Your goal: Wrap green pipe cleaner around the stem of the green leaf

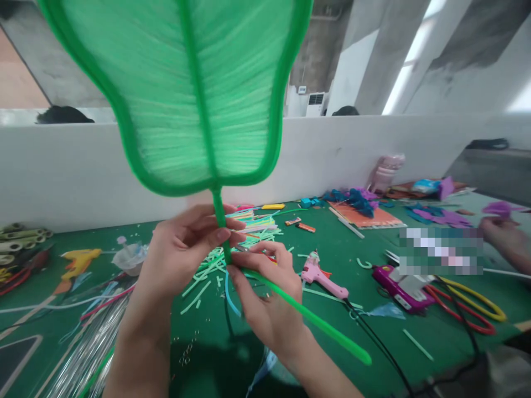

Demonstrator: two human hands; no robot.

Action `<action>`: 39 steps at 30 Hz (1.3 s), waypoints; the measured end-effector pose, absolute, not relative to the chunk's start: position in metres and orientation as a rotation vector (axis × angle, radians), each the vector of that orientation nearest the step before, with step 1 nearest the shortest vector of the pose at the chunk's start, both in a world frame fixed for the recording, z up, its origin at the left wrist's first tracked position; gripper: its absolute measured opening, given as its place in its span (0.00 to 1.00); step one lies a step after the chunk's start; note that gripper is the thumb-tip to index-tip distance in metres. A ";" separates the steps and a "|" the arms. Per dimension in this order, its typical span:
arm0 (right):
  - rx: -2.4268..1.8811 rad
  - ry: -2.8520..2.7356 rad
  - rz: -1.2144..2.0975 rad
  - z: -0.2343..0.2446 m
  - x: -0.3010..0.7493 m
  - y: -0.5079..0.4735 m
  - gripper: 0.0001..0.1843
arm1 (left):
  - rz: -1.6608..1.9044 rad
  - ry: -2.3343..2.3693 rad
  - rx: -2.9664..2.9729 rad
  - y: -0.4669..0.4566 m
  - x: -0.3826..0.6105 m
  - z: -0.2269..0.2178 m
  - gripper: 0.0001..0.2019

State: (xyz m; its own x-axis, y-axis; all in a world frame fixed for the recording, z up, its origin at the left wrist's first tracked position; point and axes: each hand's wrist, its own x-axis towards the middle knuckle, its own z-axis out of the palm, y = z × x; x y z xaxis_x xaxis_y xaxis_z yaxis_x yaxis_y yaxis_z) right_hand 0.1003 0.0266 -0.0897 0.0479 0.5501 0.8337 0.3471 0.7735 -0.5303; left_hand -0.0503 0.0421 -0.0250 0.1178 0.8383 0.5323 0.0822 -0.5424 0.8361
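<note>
A large leaf-shaped panel (pixel 161 99), bright green with a fuzzy rim and a midrib, stands upright at the top of the view; its upper part is out of frame. My left hand (pixel 186 249) is closed around its short green stem (pixel 219 207). My right hand (pixel 269 298) pinches a green pipe cleaner (pixel 315 319) against the lower end of that stem. The pipe cleaner's free end slants down to the right. A small metallic glint shows between my hands, too small to name.
Cut straw-like pieces (pixel 197 298) litter the green table (pixel 332 354). A pink glue gun (pixel 326 282) lies right, near red and yellow-handled scissors (pixel 468 309); a yellow glue gun (pixel 78 262) is left. Another person's hand (pixel 504 237) holds something purple at far right. A white partition (pixel 332 155) stands behind.
</note>
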 end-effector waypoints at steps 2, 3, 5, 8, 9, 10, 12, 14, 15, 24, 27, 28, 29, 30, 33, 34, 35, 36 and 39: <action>-0.715 -1.590 0.233 -0.092 0.102 0.027 0.11 | 1.550 0.923 1.718 0.042 -0.050 -0.025 0.11; -0.709 -1.592 0.236 -0.093 0.103 0.028 0.12 | 1.576 0.932 1.703 0.043 -0.049 -0.025 0.11; -0.714 -1.570 0.213 -0.094 0.104 0.029 0.12 | 1.615 0.956 1.683 0.044 -0.047 -0.026 0.12; -0.730 -1.528 0.156 -0.094 0.103 0.030 0.11 | 1.659 1.022 1.677 0.047 -0.045 -0.027 0.13; -0.735 -1.519 0.144 -0.093 0.103 0.030 0.11 | 1.680 1.049 1.676 0.047 -0.045 -0.027 0.13; -0.740 -1.514 0.137 -0.093 0.103 0.031 0.11 | 1.706 1.072 1.672 0.049 -0.044 -0.027 0.14; -0.753 -1.499 0.133 -0.092 0.102 0.031 0.10 | 1.759 1.104 1.660 0.051 -0.043 -0.028 0.14; -0.765 -1.490 0.127 -0.091 0.102 0.031 0.10 | 1.794 1.114 1.640 0.052 -0.041 -0.029 0.14; -0.768 -1.490 0.120 -0.090 0.102 0.031 0.09 | 1.803 1.111 1.629 0.052 -0.040 -0.029 0.14; -0.850 -1.461 0.120 -0.091 0.101 0.031 0.07 | 1.896 1.218 1.687 0.045 -0.027 -0.027 0.10; -0.851 -1.467 0.110 -0.091 0.100 0.032 0.07 | 1.918 1.205 1.675 0.045 -0.024 -0.028 0.09; -0.849 -1.471 0.102 -0.091 0.099 0.032 0.07 | 1.918 1.209 1.682 0.045 -0.024 -0.028 0.09; -0.848 -1.475 0.097 -0.092 0.099 0.032 0.07 | 1.919 1.216 1.691 0.045 -0.024 -0.028 0.09; -0.848 -1.480 0.098 -0.092 0.099 0.032 0.07 | 1.919 1.226 1.701 0.044 -0.024 -0.028 0.09; -0.860 -1.486 0.126 -0.092 0.098 0.032 0.09 | 1.936 1.263 1.717 0.044 -0.024 -0.027 0.10; -0.862 -1.487 0.134 -0.092 0.098 0.031 0.09 | 1.939 1.271 1.717 0.044 -0.024 -0.027 0.10; -0.863 -1.487 0.134 -0.092 0.098 0.031 0.09 | 1.942 1.274 1.715 0.044 -0.024 -0.027 0.10; -0.864 -1.488 0.130 -0.092 0.098 0.031 0.09 | 1.944 1.275 1.715 0.044 -0.023 -0.028 0.09; -0.868 -1.491 0.110 -0.092 0.098 0.031 0.09 | 1.958 1.268 1.714 0.045 -0.022 -0.028 0.09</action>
